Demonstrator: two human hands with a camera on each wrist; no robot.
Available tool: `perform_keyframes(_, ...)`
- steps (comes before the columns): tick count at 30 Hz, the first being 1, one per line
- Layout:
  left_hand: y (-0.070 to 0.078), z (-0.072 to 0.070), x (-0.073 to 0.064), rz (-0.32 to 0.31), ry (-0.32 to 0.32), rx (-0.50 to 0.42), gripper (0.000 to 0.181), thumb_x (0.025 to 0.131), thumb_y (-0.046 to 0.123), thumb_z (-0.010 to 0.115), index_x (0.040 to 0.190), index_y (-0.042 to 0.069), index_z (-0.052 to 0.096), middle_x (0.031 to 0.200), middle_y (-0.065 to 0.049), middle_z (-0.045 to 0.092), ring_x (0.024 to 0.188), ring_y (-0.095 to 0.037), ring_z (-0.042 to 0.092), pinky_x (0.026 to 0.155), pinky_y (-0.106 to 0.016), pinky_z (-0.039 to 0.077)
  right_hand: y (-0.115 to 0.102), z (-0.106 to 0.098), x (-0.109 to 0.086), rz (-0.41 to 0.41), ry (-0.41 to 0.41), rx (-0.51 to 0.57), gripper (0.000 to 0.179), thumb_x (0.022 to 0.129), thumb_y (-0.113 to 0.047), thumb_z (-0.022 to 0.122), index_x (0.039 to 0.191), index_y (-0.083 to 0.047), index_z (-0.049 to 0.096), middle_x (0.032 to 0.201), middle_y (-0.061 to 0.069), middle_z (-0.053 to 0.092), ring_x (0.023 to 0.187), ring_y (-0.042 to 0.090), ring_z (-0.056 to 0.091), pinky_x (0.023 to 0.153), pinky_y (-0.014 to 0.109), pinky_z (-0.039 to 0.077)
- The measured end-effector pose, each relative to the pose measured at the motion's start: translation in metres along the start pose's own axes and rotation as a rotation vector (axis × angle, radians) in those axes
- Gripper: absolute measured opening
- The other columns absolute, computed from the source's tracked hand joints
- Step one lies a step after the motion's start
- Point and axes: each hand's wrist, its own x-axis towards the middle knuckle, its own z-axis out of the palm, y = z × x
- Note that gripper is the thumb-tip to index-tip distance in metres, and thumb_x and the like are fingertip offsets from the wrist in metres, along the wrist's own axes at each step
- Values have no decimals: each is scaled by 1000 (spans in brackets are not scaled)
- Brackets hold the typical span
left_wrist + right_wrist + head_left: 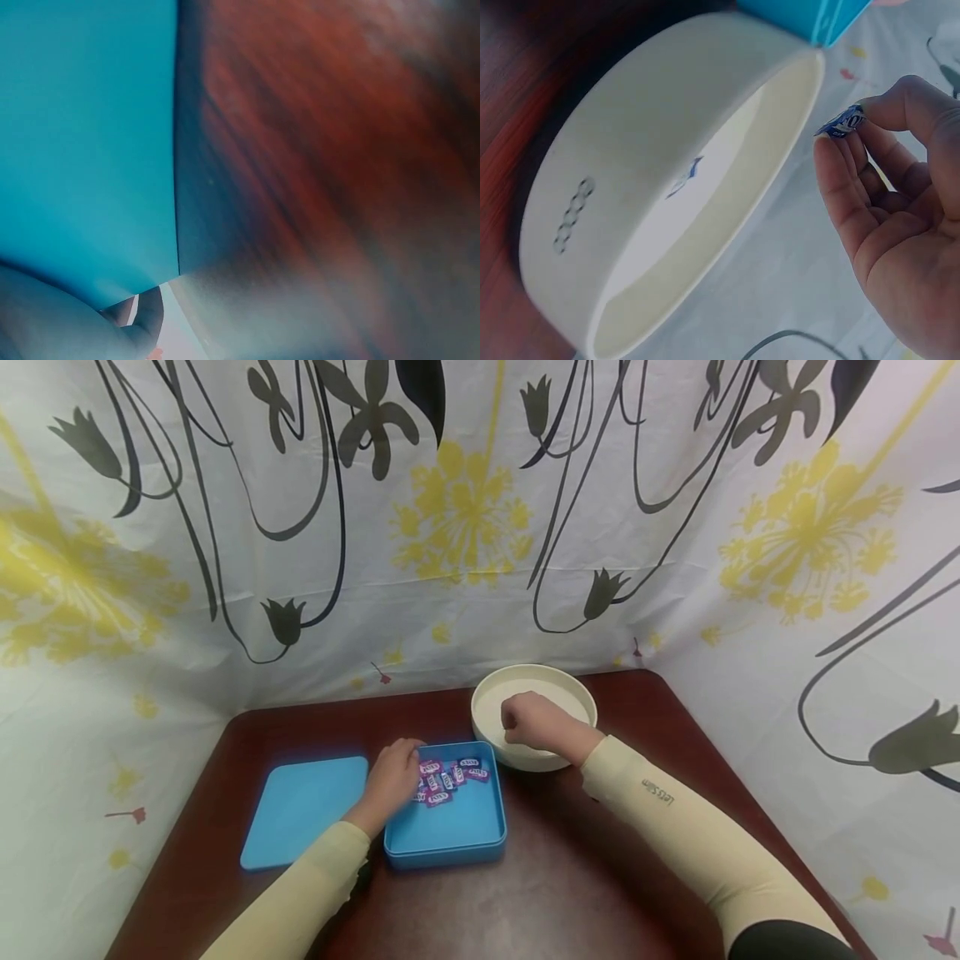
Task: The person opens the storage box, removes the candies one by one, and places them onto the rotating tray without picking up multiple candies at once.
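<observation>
Over the round cream bowl (pixel 528 763), my right hand (pixel 542 722) pinches a small blue-wrapped candy (pixel 843 122) between thumb and fingertips, clear in the right wrist view. Inside the bowl lies another blue-and-white wrapped candy (pixel 684 178). My left hand (pixel 392 783) holds the square blue box (pixel 446 835) by its left side near the far corner. Several pink and blue wrapped candies (pixel 441 782) are spread in the far half of that box. In the left wrist view the box's blue side fills the left, and part of the hand shows below it.
A flat blue lid (pixel 307 806) lies on the dark red-brown table (pixel 540 902) to the left of the box. The bowl stands behind and right of the box, close to its far right corner. A patterned white cloth (pixel 480 627) hangs around the table's back and sides.
</observation>
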Motion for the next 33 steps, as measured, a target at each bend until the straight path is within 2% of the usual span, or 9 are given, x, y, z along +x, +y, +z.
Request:
perform_keyframes(8,0,0,0,-5,3,-4,37,117,23,53,148,8,67,141,-12,68,130,-34,60,112,-57,55,21,-1,2,17,-13,13,8,89,-6,80,87,-12,76,78,-2,67,76,19,59,72,35,52)
perform_keyframes(19,1,-1,-1,6,5,3,36,117,22,55,148,7,67,141,-13,68,130,-33,61,110,-58,56,34,2,4,58,-18,41,8,92,-9,84,88,-12,77,80,-2,69,75,17,61,70,33,53)
perform_keyframes(24,2,-1,-1,-2,0,3,36,117,23,54,148,8,67,140,-12,68,129,-33,61,111,-58,56,39,8,5,57,-26,39,4,91,-7,83,95,-8,82,85,-3,74,79,17,61,74,32,54)
perform_keyframes(33,-1,-1,-1,-11,-9,4,36,117,24,53,148,9,66,141,-11,67,130,-33,60,111,-58,56,45,20,5,43,-71,-11,14,92,-2,80,104,-7,85,95,2,79,83,18,64,82,35,58)
